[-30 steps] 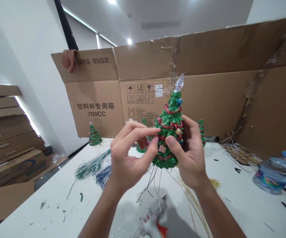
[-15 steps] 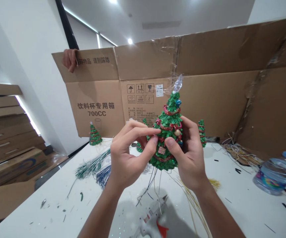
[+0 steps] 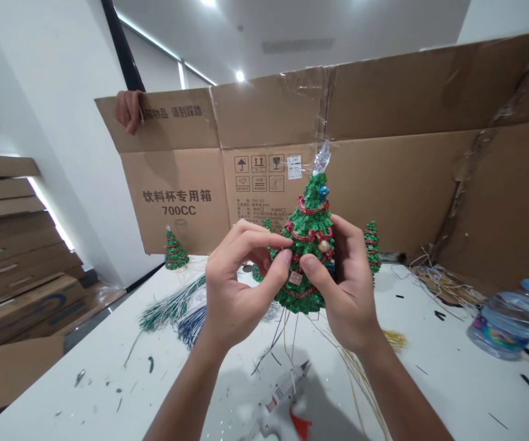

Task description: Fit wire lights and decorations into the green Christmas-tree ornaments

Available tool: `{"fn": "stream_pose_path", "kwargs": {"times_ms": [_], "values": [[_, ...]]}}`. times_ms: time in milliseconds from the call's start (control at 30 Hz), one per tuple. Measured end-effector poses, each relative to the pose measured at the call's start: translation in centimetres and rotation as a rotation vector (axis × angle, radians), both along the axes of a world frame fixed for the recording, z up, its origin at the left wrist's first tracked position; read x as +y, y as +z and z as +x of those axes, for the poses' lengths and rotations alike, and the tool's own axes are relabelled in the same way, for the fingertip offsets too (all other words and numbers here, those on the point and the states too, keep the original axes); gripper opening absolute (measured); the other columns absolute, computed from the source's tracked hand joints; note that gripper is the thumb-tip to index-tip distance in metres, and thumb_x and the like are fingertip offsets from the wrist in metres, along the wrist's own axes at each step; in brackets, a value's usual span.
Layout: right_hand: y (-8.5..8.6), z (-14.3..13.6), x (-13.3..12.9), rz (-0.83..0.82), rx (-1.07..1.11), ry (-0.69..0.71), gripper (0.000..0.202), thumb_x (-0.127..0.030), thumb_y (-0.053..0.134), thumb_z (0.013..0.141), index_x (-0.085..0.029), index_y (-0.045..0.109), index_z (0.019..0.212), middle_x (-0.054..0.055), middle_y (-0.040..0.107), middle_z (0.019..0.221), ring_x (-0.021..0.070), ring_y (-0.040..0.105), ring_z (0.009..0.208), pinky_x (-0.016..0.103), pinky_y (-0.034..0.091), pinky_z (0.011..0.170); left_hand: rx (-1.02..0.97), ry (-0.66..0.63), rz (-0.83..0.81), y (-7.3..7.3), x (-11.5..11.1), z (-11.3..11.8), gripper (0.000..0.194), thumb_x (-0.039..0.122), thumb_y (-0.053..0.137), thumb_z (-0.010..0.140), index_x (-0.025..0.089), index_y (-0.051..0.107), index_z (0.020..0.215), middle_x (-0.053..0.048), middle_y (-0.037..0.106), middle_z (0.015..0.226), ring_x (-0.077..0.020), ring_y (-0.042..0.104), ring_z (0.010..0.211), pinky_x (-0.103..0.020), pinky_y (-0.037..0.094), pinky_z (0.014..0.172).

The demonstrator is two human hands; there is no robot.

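A small green Christmas tree [image 3: 313, 217] stands upright in the air above the table, with red garlands, small ornaments and a clear pointed top. My right hand [image 3: 349, 282] is wrapped round its right side, thumb across the front. At its left side, my left hand [image 3: 246, 275] has thumb and index finger pinched together against the branches. Whatever lies between those fingertips is too small to make out. Thin wires [image 3: 287, 337] hang from the tree's base. Below them a glue gun [image 3: 283, 392] with a red trigger lies on the white table [image 3: 172, 392].
Bundles of green wire [image 3: 172, 303] and blue wire [image 3: 191, 324] lie left; yellow wires [image 3: 360, 380] lie right. Other small trees [image 3: 175, 250] stand behind. A water bottle [image 3: 510, 321] is at right. Cardboard [image 3: 393, 184] walls the back, with another person's hand [image 3: 129, 111] on its edge.
The tree has shifted slightly left, its top tilting left towards upright. My right hand has moved a little left with it; my left hand keeps its pinch at the branches.
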State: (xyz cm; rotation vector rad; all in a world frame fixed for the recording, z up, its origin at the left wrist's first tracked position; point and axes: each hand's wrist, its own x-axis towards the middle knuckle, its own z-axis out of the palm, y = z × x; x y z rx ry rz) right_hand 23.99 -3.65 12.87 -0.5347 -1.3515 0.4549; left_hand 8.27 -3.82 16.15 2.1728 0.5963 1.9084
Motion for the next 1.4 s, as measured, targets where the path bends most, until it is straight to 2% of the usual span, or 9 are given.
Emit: {"fn": "stream_pose_path", "kwargs": {"times_ms": [300,400,500,600,700,900,1067,1300,1400], "values": [[0.0,0.0,0.2,-0.034,0.06,-0.035,0.05,-0.04,0.077,0.096,-0.034,0.056,0.141,0.005,0.065,0.139,0.0257,0.064,0.13,0.044,0.057,0.108,0.051,0.064,-0.017,-0.1,0.2,0.4,0.012,0.019,0.075,0.096,0.022,0.073,0.107,-0.001,0.064,0.099,-0.0118,0.06,0.076,-0.03,0.055,0.067],[0.1,-0.1,0.3,-0.087,0.122,-0.021,0.05,-0.043,0.078,0.095,-0.032,0.057,0.139,0.006,0.067,0.139,0.0259,0.065,0.13,0.044,0.057,0.108,0.096,0.098,-0.066,-0.1,0.2,0.5,0.013,0.025,0.074,0.097,0.023,0.07,0.109,-0.002,0.065,0.103,-0.0142,0.064,0.085,-0.033,0.057,0.079],[0.2,-0.4,0.4,-0.151,0.186,-0.002,0.049,-0.046,0.078,0.095,-0.031,0.059,0.137,0.007,0.067,0.141,0.0264,0.066,0.129,0.044,0.057,0.107,0.157,0.103,-0.163,-0.3,0.2,0.6,0.029,0.032,0.074,0.097,0.024,0.063,0.121,-0.004,0.067,0.118,-0.0187,0.066,0.105,-0.037,0.055,0.096],[0.2,-0.8,0.3,-0.215,0.254,0.056,0.048,-0.047,0.08,0.093,-0.031,0.062,0.135,0.005,0.069,0.137,0.0256,0.068,0.125,0.043,0.058,0.105,0.18,0.051,-0.295,-0.6,0.3,0.7,0.046,0.04,0.073,0.098,0.026,0.053,0.137,-0.006,0.064,0.134,-0.0221,0.064,0.121,-0.039,0.053,0.105],[0.1,-1.0,0.1,-0.247,0.31,0.171,0.045,-0.047,0.08,0.093,-0.033,0.063,0.132,0.003,0.069,0.133,0.0247,0.067,0.126,0.044,0.056,0.109,0.141,-0.073,-0.37,-0.9,0.7,0.9,0.05,0.046,0.072,0.099,0.029,0.05,0.14,-0.006,0.064,0.139,-0.0237,0.063,0.126,-0.041,0.051,0.109],[0.0,-0.8,0.0,-0.296,0.368,0.293,0.034,-0.039,0.07,0.097,-0.034,0.065,0.131,0.002,0.068,0.137,0.0278,0.06,0.137,0.052,0.044,0.123,0.078,-0.156,-0.405,-1.2,1.5,0.7,0.046,0.048,0.074,0.098,0.032,0.056,0.137,-0.004,0.068,0.137,-0.0244,0.065,0.127,-0.04,0.051,0.108],[0.0,-1.1,0.1,-0.327,0.36,0.315,0.041,-0.035,0.062,0.1,-0.035,0.06,0.14,0.002,0.064,0.15,0.0286,0.054,0.146,0.055,0.036,0.129,0.02,-0.18,-0.513,-1.0,2.0,0.6,0.042,0.049,0.073,0.098,0.031,0.065,0.135,-0.003,0.072,0.134,-0.0255,0.067,0.124,-0.039,0.053,0.105],[-0.7,-1.2,0.4,-0.285,0.182,0.408,0.057,-0.028,0.062,0.098,-0.036,0.05,0.153,0.002,0.053,0.164,0.0287,0.05,0.151,0.057,0.042,0.128,-0.175,-0.213,-0.638,-1.0,2.7,0.5,0.039,0.047,0.073,0.09,0.024,0.068,0.121,-0.007,0.074,0.13,-0.0311,0.067,0.124,-0.043,0.052,0.105],[-0.9,-0.8,0.5,-0.242,0.085,0.384,0.061,-0.025,0.063,0.098,-0.04,0.048,0.155,0.001,0.051,0.166,0.0281,0.049,0.152,0.055,0.048,0.124,-0.28,-0.323,-0.703,-0.9,2.9,0.1,0.041,0.044,0.077,0.085,0.023,0.069,0.119,-0.008,0.075,0.127,-0.0309,0.07,0.119,-0.042,0.054,0.1]]}}
